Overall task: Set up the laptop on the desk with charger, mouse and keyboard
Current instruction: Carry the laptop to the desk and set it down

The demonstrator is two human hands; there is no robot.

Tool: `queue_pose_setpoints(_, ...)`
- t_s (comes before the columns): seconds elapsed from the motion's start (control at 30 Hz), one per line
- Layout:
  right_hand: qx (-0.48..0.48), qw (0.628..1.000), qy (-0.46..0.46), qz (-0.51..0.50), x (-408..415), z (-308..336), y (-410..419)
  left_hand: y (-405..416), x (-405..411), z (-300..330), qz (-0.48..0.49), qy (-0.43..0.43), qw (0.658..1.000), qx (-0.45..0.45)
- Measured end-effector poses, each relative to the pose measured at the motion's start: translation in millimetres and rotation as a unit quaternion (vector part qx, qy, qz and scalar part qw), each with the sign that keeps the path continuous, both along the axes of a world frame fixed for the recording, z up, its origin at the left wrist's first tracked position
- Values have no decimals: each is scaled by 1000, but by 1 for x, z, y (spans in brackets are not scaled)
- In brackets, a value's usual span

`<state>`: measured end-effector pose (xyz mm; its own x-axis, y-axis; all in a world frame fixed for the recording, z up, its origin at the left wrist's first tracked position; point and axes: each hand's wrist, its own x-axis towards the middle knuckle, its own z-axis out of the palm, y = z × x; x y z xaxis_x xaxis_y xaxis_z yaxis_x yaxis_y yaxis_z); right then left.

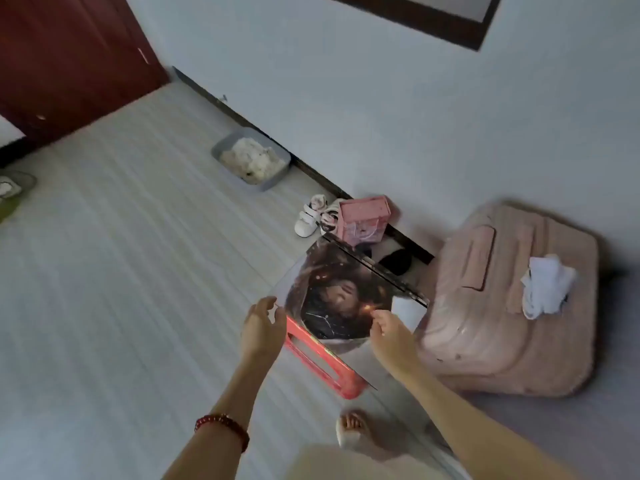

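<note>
Tiled floor (121, 271), hands on decorated laptop (332, 299)

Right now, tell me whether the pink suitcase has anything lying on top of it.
Yes, a crumpled white cloth lies on top of the pink suitcase.

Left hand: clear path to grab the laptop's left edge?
Probably yes. The left hand hovers open right beside the laptop's left edge with nothing between; the right hand already pinches the near edge.
</note>
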<state>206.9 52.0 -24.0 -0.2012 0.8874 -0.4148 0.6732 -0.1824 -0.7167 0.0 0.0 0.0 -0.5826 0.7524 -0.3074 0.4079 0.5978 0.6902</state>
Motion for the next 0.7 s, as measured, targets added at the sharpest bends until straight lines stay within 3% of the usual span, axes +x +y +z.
queue_pose_setpoints(0.13,-94,987,-30,-129,27,-60,2,32,5,-67,-66,10,992,-103)
queue_pose_setpoints(0.27,-186,949,-19,-252,37,-113,1,69,-8,-126,-139,47,972,-185)
queue_pose_setpoints(0.47,-176,900,-33,-397,24,-169,37,153,-41,-204,-184,148,939,-248)
queue_pose_setpoints(0.7,-226,838,-25,-497,13,-201,50,202,-65,-248,-186,-79,950,-238)
